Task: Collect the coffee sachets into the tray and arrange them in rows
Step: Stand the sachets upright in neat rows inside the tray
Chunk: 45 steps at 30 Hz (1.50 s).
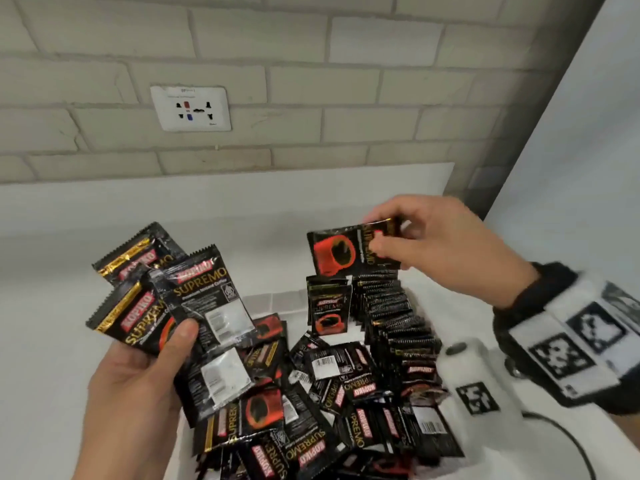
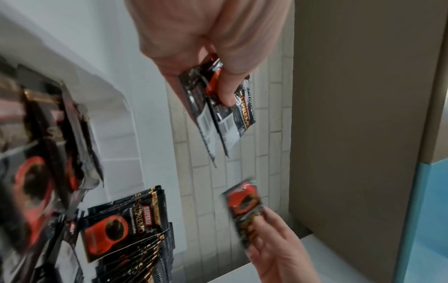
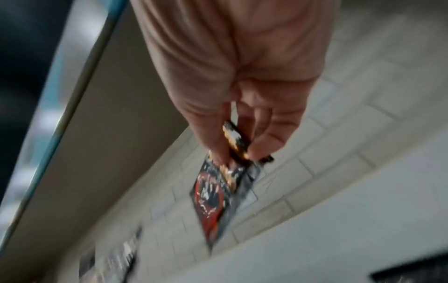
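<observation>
My left hand [image 1: 162,351] grips a fan of several black Kopiko Supremo sachets [image 1: 162,292] above the left side of the white tray [image 1: 266,299]; in the left wrist view the thumb presses that bunch [image 2: 218,107]. My right hand [image 1: 408,237] pinches one sachet [image 1: 343,252] by its end, held flat above a row of upright sachets [image 1: 391,317] along the tray's right side. In the right wrist view this sachet [image 3: 218,195] hangs blurred from the fingertips. A loose heap of sachets [image 1: 311,410] fills the tray's near part.
The tray sits on a white counter [image 1: 52,323] against a brick-tile wall with a socket plate [image 1: 191,108]. A white wall [image 1: 571,150] closes the right side. A black cable [image 1: 568,441] lies on the counter near my right wrist.
</observation>
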{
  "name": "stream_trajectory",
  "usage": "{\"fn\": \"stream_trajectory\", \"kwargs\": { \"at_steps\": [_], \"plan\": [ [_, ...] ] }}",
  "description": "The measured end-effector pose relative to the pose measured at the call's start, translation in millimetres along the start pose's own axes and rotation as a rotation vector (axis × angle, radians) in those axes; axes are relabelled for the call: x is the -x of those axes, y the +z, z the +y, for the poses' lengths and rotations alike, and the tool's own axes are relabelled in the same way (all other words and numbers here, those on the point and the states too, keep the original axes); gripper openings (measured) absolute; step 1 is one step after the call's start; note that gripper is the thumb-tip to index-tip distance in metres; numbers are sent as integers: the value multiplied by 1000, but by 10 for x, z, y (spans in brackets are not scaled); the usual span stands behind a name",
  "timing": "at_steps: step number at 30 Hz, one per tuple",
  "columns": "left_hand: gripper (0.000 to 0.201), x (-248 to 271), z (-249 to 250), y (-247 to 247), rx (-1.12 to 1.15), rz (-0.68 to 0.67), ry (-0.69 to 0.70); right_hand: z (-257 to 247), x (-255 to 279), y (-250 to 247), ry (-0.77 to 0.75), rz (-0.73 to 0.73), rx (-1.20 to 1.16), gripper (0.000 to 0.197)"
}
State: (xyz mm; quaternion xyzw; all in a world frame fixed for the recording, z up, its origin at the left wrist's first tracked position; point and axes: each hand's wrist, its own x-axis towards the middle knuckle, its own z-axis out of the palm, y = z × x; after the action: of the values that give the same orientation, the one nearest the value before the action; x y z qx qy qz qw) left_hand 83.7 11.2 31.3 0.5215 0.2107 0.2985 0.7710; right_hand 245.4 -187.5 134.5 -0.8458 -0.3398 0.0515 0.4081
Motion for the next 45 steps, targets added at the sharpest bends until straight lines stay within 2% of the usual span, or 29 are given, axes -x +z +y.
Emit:
{"fn": "stream_trajectory", "kwargs": {
  "at_steps": [3, 10, 15, 18, 23, 29, 31, 33, 36, 38, 39, 40, 42, 45],
  "plan": [
    [105, -12, 2, -18, -11, -10, 7, -2, -131, 174, -118, -244, 440, 27],
    [109, 1, 24, -58, -14, -33, -19, 52, -359, 665, -278, -541, 955, 21],
    [103, 27, 69, -112, -26, -25, -22, 41, -422, 865, -285, -691, 1123, 16],
    [103, 27, 76, -143, -29, -24, -29, 38, -456, 925, -309, -706, 1166, 18],
    [82, 17, 79, -109, -26, -27, -39, 26, -494, 920, -314, -682, 1167, 15],
    [75, 12, 59, 10, -60, -54, -85, 109, -551, 812, -260, -617, 1063, 25],
    [58, 2, 24, 59, -67, -59, -105, 97, -587, 731, -230, -532, 953, 27],
    [33, -3, 12, 130, -49, -51, -120, 21, -597, 595, -182, -399, 808, 21],
    [30, 12, 5, 249, -83, -58, -144, -141, -464, 408, -69, -247, 377, 7],
    [32, 31, -8, 339, -97, -77, -132, -235, -260, 373, 72, -290, -5, 13],
    [34, 44, -20, 388, -107, -94, -122, -241, -157, 382, 136, -338, -94, 19],
    [35, 61, -33, 439, -125, -115, -114, -214, -69, 403, 171, -385, -130, 24],
    [31, 101, -55, 534, -140, -149, -100, -156, 55, 446, 184, -393, -174, 21],
    [14, 143, -60, 603, -157, -163, -73, -52, 110, 337, 205, -236, -194, 17]
  ]
}}
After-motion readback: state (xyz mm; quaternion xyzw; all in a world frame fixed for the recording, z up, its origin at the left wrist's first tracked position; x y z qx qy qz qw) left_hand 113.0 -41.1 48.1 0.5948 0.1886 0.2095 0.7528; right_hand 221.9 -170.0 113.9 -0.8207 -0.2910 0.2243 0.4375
